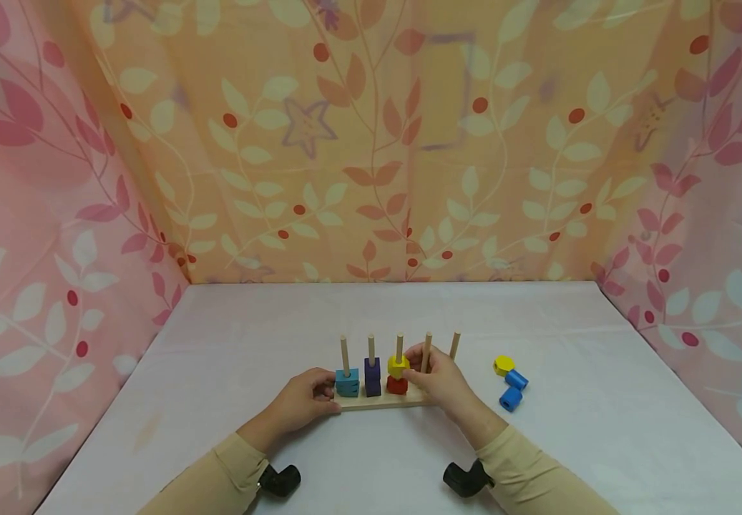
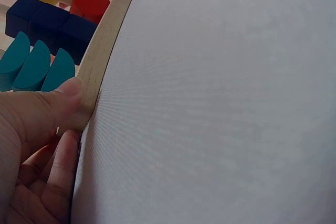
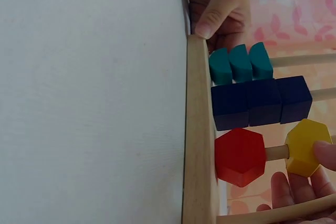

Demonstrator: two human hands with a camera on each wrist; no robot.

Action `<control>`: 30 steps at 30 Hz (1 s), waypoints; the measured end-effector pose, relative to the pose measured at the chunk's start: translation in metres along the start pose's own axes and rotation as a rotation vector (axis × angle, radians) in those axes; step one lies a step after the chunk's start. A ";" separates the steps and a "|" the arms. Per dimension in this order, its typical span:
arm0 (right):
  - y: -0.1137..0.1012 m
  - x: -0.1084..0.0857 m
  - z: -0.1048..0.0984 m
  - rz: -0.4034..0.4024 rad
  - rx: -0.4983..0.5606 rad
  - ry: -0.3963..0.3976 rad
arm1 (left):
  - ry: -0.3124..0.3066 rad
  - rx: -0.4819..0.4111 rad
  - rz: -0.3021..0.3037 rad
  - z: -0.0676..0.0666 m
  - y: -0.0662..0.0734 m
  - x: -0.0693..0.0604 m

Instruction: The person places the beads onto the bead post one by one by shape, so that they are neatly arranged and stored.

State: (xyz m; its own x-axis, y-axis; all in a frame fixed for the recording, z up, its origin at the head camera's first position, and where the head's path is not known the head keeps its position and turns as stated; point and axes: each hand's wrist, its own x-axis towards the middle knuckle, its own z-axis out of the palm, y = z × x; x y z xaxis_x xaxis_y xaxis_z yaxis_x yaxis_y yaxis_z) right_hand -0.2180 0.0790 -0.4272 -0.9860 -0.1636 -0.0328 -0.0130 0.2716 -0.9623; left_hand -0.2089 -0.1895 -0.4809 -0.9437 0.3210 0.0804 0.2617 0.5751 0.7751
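A wooden peg board (image 1: pixel 383 403) with upright pegs stands on the table. My left hand (image 1: pixel 298 400) grips its left end, thumb on the edge of the base. Over the third peg, my right hand (image 1: pixel 446 383) pinches a yellow hexagonal bead (image 3: pixel 300 148) between thumb and fingers. That bead is threaded on the peg, and bare dowel shows between it and the red bead (image 3: pixel 240 157) at the bottom. Three teal half-round blocks (image 2: pixel 35 66) fill the lower part of the first peg. Three navy square blocks (image 3: pixel 262 102) are stacked on the second.
Right of the board lie a loose yellow hexagonal bead (image 1: pixel 504 365) and two blue beads (image 1: pixel 511 399). The two rightmost pegs (image 1: pixel 455 345) carry no beads that I can see. Patterned curtains (image 1: pixel 371 143) close off the back and sides of the white-covered table (image 1: pixel 216 322).
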 end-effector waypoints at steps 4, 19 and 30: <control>0.004 0.000 0.002 0.004 -0.019 -0.007 | -0.003 -0.005 -0.007 -0.001 0.000 0.000; 0.011 0.002 0.004 -0.011 -0.020 0.001 | -0.001 -0.002 -0.013 -0.002 0.001 0.000; 0.010 -0.010 -0.014 -0.046 -0.119 -0.025 | -0.002 0.006 -0.006 -0.001 0.001 0.000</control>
State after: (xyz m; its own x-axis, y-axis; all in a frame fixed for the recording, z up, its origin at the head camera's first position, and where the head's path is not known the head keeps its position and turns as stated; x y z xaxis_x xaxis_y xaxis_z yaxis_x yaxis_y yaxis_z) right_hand -0.2101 0.0964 -0.4326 -0.9795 -0.2014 0.0024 -0.0791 0.3736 -0.9242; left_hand -0.2084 -0.1891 -0.4794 -0.9449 0.3187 0.0747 0.2570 0.5812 0.7721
